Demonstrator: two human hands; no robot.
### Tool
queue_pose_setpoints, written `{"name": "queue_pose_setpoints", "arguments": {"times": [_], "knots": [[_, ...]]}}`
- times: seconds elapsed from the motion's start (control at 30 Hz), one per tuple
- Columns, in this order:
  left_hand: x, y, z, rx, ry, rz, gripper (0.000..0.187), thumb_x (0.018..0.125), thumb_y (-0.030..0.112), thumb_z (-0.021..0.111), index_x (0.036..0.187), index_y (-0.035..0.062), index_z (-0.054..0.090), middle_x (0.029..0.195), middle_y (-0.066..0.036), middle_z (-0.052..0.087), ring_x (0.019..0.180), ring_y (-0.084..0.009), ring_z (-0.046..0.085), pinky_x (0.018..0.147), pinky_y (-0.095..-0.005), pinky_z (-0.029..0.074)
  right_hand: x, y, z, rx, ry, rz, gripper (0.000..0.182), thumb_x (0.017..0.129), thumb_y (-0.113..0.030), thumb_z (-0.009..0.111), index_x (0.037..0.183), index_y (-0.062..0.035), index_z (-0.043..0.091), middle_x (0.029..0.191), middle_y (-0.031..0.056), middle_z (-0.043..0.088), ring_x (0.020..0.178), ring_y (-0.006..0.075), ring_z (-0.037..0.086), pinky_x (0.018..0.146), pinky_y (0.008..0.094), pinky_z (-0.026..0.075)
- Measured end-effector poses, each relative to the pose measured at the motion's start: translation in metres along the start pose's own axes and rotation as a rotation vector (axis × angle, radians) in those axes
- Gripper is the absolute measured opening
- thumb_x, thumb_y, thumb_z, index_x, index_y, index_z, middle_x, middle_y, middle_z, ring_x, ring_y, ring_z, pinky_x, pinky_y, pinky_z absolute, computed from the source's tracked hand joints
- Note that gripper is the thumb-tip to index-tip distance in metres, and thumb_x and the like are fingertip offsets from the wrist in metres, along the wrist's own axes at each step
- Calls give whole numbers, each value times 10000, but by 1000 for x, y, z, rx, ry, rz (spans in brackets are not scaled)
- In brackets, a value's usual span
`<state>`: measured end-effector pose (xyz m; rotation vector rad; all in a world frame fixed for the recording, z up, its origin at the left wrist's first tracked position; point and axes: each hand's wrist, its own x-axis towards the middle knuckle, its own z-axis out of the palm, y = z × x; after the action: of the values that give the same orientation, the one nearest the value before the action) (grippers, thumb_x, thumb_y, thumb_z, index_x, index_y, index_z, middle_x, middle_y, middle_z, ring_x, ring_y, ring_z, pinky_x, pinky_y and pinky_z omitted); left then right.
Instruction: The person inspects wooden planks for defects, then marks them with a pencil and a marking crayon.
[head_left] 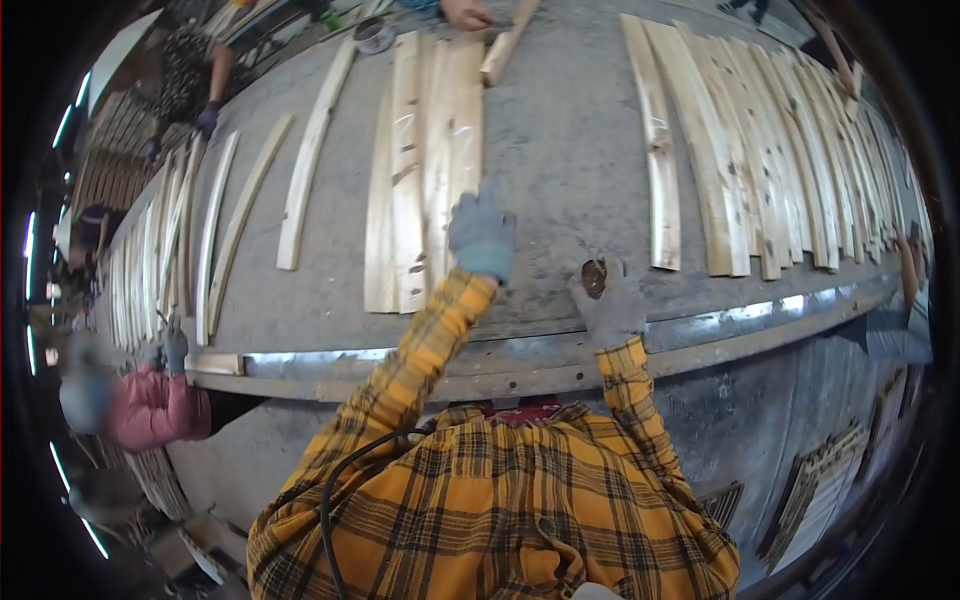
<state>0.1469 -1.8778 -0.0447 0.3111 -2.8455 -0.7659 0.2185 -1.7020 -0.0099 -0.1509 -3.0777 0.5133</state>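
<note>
My left hand (482, 236), in a grey-green glove, reaches over the right edge of a group of pale wooden boards (408, 200) lying side by side. Its fingers are stretched forward and partly apart, with nothing visible in them, right at the edge of the nearest board (463, 120). Dark knots and chalk-like marks show on these boards. Closer to the table's front edge, my right hand (615, 308), in a grey glove, is closed around a small brown roundish lump (594, 279), whose exact kind I cannot tell.
A long row of boards (740, 150) lies at the right, with more strips (245, 225) at the left. Across the table (560, 160), another person's hand (468, 13) is near a short wooden piece (508, 42). A tin (374, 36) stands at the back. A pink-sleeved co-worker (150, 405) is left.
</note>
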Motion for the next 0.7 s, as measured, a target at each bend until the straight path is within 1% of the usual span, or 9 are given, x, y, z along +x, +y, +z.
{"name": "queue_pose_setpoints", "arguments": {"times": [0.07, 0.23, 0.3, 0.33, 0.4, 0.5, 0.57, 0.63, 0.7], "knots": [[-41, -29, 0, 263, -26, -77, 581, 720, 272, 665, 1206, 77, 412, 958, -109, 483, 881, -264, 496, 711, -379, 437, 9, 9, 20, -82, -4, 18, 569, 725, -426, 673, 1161, -107, 494, 1114, 147, 517, 924, 325, 592, 744, 409, 509], [-86, -57, 20, 404, -105, -127, 630, 674, 326, 715, 1164, 67, 417, 963, -106, 483, 888, -255, 509, 708, -375, 440, 2, -10, 0, -178, -74, 96, 798, 665, -562, 685, 1274, -121, 417, 1094, 130, 505, 952, 306, 580, 751, 403, 508], [-89, -57, 21, 401, -115, -135, 683, 663, 373, 736, 1167, 61, 396, 989, -116, 484, 908, -264, 515, 719, -377, 445, -5, -21, -14, -167, 140, 104, 825, 650, -579, 689, 1288, -132, 418, 1066, 123, 518, 920, 294, 593, 739, 399, 509], [-87, -56, 19, 408, -141, -146, 673, 659, 371, 741, 1149, 54, 404, 993, -116, 482, 908, -262, 514, 723, -372, 447, -6, -20, -12, -168, 150, 102, 825, 650, -579, 689, 1288, -132, 418, 1066, 123, 518, 920, 294, 593, 739, 399, 509], [-87, -58, 11, 412, -164, -155, 663, 655, 368, 745, 1131, 48, 412, 997, -117, 481, 909, -260, 514, 727, -367, 448, -12, -20, -9, 257, 324, -97, 685, 689, -457, 720, 1242, -136, 474, 1032, 113, 526, 837, 283, 607, 692, 380, 506], [-89, -80, -12, 321, -198, -201, 611, 667, 322, 735, 1116, 47, 427, 1009, -121, 484, 933, -277, 519, 742, -386, 463, -25, -38, -10, 69, 228, -129, 559, 727, -372, 712, 1192, -124, 524, 959, 98, 525, 824, 258, 590, 702, 364, 498], [-90, -104, -22, 108, -283, -163, 575, 680, 273, 718, 1120, 37, 434, 1063, -131, 484, 962, -304, 536, 768, -404, 473, -28, -37, 13, 74, 210, -190, 544, 742, -407, 687, 1187, -136, 530, 974, 95, 535, 828, 260, 592, 701, 373, 499], [-93, -116, -37, 93, -343, -190, 504, 695, 246, 691, 1092, 33, 464, 1073, -151, 508, 964, -316, 560, 784, -413, 476, -32, -47, 21, 80, 189, -255, 533, 757, -442, 662, 1183, -148, 536, 989, 93, 544, 832, 262, 595, 699, 382, 500], [-107, -136, -50, 11, -460, -243, 454, 723, 251, 645, 1092, 49, 474, 1099, -138, 516, 977, -315, 563, 772, -407, 490, -36, -58, 25, 160, 32, -204, 499, 778, -401, 653, 1185, -142, 525, 974, 101, 556, 823, 258, 593, 685, 373, 487]]}}
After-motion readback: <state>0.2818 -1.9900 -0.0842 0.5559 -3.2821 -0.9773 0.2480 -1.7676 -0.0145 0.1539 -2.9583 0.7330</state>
